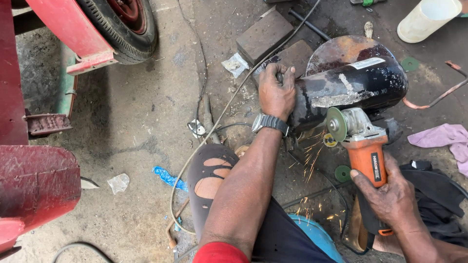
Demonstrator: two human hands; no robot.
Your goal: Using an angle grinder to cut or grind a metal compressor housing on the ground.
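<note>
A black, rusted metal compressor shell [360, 78] lies on its side on the ground at upper right. My left hand [276, 91], with a wristwatch, presses on its left end and holds it steady. My right hand [390, 197] grips the orange body of an angle grinder [363, 146]. Its green disc [336, 124] touches the lower front of the shell, and sparks fly down toward my knee.
Two bricks [265, 34] lie behind the shell. A white plastic jug [426, 17] stands at top right, bent copper pipe [438, 97] and a pink rag [443, 139] at right. A red vehicle and tyre [124, 27] fill the left. Cables [214, 126] cross the concrete.
</note>
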